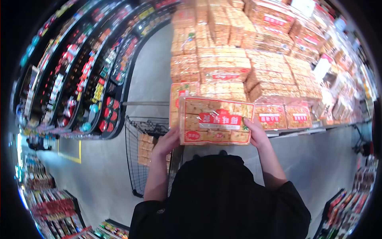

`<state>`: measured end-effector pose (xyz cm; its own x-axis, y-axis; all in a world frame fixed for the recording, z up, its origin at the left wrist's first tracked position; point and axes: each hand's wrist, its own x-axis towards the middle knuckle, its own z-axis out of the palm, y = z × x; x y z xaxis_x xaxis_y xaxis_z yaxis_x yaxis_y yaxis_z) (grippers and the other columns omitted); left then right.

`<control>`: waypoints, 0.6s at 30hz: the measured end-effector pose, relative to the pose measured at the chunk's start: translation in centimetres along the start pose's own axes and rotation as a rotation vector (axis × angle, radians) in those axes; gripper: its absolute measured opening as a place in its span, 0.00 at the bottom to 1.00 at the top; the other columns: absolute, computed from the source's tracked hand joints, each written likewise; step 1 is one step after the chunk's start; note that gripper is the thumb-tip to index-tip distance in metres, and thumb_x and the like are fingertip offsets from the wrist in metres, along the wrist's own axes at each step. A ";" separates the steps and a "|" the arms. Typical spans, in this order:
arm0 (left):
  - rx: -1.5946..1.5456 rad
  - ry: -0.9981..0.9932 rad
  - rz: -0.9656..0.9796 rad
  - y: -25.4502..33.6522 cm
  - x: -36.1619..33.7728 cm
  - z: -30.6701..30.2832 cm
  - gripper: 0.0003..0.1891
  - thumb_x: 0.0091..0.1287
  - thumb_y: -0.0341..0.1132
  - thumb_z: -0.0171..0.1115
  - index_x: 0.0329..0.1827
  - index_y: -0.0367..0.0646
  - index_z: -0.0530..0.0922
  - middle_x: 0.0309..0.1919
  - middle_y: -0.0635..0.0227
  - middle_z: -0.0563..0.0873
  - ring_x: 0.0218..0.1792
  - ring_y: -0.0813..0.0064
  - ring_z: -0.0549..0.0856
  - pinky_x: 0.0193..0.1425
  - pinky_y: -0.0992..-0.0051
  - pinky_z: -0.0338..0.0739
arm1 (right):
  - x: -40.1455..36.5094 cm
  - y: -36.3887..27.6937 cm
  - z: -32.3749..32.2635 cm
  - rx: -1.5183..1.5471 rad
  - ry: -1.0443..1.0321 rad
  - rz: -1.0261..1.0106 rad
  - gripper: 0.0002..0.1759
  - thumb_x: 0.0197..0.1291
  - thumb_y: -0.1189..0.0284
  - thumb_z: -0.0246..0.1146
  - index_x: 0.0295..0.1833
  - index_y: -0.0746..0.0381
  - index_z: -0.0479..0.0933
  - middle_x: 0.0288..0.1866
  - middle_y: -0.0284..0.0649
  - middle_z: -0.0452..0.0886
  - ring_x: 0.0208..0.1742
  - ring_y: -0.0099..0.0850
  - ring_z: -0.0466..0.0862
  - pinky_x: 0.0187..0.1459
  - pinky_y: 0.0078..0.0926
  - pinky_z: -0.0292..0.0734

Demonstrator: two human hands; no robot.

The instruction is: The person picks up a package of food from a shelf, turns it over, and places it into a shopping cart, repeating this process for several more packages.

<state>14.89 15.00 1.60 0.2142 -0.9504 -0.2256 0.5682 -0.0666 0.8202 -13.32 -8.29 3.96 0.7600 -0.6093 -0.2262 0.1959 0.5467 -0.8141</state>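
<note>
A flat, clear-wrapped package of golden pastry blocks [195, 109] with red print is held up in front of my body. My left hand [168, 142] grips its left edge, with part of the fingers hidden behind it. At the right edge, my right hand [256, 133] holds on with the thumb over the front face. Just beyond the package rises a display of similar packages [223, 63], stacked in several layers. Below my left hand, a wire shopping cart [135, 171] contains more wrapped pastry blocks [145, 148].
Curved dark shelves [79, 75] full of small packaged goods run along the left. A grey floor aisle [149, 63] lies between them and the display. More product racks [51, 203] stand at the lower left, and another rack [334, 207] at the lower right.
</note>
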 end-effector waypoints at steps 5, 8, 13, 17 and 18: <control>0.748 -0.023 0.039 -0.7 8.3 4.4 0.40 0.63 0.38 0.76 0.74 0.34 0.64 0.64 0.58 0.80 0.59 0.72 0.83 0.60 0.73 0.81 | -2.6 -2.1 -5.3 -0.185 0.081 -0.247 0.43 0.62 0.82 0.68 0.79 0.64 0.56 0.71 0.43 0.74 0.71 0.32 0.75 0.70 0.34 0.72; 0.777 -0.052 0.158 0.6 10.2 10.3 0.41 0.56 0.32 0.81 0.70 0.35 0.66 0.59 0.59 0.83 0.59 0.71 0.83 0.61 0.71 0.81 | -3.5 -3.3 -7.0 -0.285 0.169 -0.318 0.53 0.50 0.84 0.76 0.79 0.65 0.56 0.70 0.41 0.74 0.70 0.30 0.74 0.70 0.32 0.71; 0.793 -0.079 0.245 -0.8 12.4 12.1 0.42 0.55 0.31 0.82 0.70 0.39 0.65 0.55 0.63 0.86 0.57 0.72 0.85 0.62 0.70 0.81 | -3.5 -2.8 -9.7 -0.314 0.256 -0.318 0.57 0.43 0.88 0.74 0.80 0.67 0.54 0.71 0.40 0.72 0.70 0.29 0.73 0.70 0.31 0.70; 0.907 -0.092 0.326 -1.9 13.2 11.8 0.42 0.51 0.28 0.84 0.69 0.40 0.67 0.58 0.61 0.84 0.59 0.69 0.84 0.62 0.68 0.81 | -2.3 -2.2 -10.2 -0.546 0.197 -0.414 0.47 0.39 0.92 0.70 0.71 0.62 0.66 0.66 0.37 0.75 0.68 0.27 0.76 0.68 0.28 0.72; 0.948 -0.088 0.319 -1.8 13.0 11.9 0.42 0.51 0.28 0.84 0.68 0.41 0.68 0.57 0.61 0.84 0.59 0.69 0.84 0.62 0.68 0.81 | -2.1 -1.7 -10.6 -0.529 0.205 -0.406 0.46 0.39 0.92 0.69 0.70 0.62 0.67 0.65 0.37 0.75 0.67 0.27 0.76 0.68 0.27 0.72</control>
<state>7.19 -0.88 3.49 0.1651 -0.9826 0.0856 -0.3809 0.0165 0.9245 -21.77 -14.00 0.15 0.5480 -0.8308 0.0968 0.0717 -0.0687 -0.9951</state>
